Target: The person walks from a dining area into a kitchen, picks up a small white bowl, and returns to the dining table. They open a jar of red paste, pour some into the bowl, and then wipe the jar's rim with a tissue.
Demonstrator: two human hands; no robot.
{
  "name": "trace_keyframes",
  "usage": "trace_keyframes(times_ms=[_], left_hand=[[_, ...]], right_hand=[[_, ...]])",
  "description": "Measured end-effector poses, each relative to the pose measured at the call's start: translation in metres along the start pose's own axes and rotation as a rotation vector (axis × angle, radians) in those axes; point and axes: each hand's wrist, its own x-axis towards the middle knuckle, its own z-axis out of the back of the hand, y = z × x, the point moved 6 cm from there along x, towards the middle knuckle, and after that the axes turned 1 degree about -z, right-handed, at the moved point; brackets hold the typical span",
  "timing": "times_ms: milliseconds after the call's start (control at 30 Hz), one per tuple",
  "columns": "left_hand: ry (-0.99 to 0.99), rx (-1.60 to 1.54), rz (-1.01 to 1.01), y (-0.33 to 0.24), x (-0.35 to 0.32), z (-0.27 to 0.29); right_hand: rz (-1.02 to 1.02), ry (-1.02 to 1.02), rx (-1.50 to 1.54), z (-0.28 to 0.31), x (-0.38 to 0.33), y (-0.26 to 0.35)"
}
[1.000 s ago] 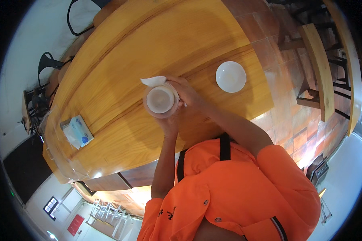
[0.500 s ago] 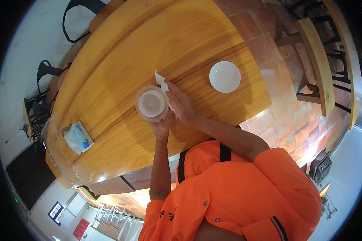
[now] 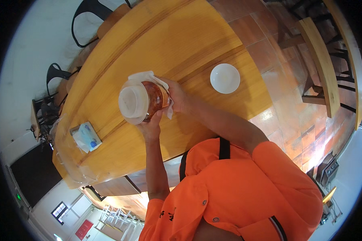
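Note:
A clear jar [image 3: 156, 98] with dark red contents is tilted above the table, its whitish round lid [image 3: 133, 102] turned to the left. My left hand [image 3: 151, 127] grips the jar from its near side, thumb against the wall. Around the jar's right side my right hand [image 3: 176, 94] is closed on a white tissue [image 3: 144, 76]. That tissue lies against the jar's far side and hangs out by my right palm. The right fingertips are hidden behind the jar and tissue.
On the wooden table [image 3: 185, 44], a white bowl [image 3: 225, 78] stands to the right. A tissue pack [image 3: 86, 137] and crumpled clear plastic [image 3: 74, 172] lie at the left. Black chairs [image 3: 57, 72] line the far left side; a wooden bench [image 3: 319, 60] stands on the tiled floor at right.
The jar has moved a little left and tipped, so its red side now shows. More of the tissue is spread over its far side. Both hands have shifted with it.

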Motion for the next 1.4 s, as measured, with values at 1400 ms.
trace_keyframes(times_ms=[1400], left_hand=[[0.147, -0.017, -0.050, 0.072, 0.010, -0.023]], right_hand=[[0.239, -0.267, -0.237, -0.054, -0.115, 0.093]])
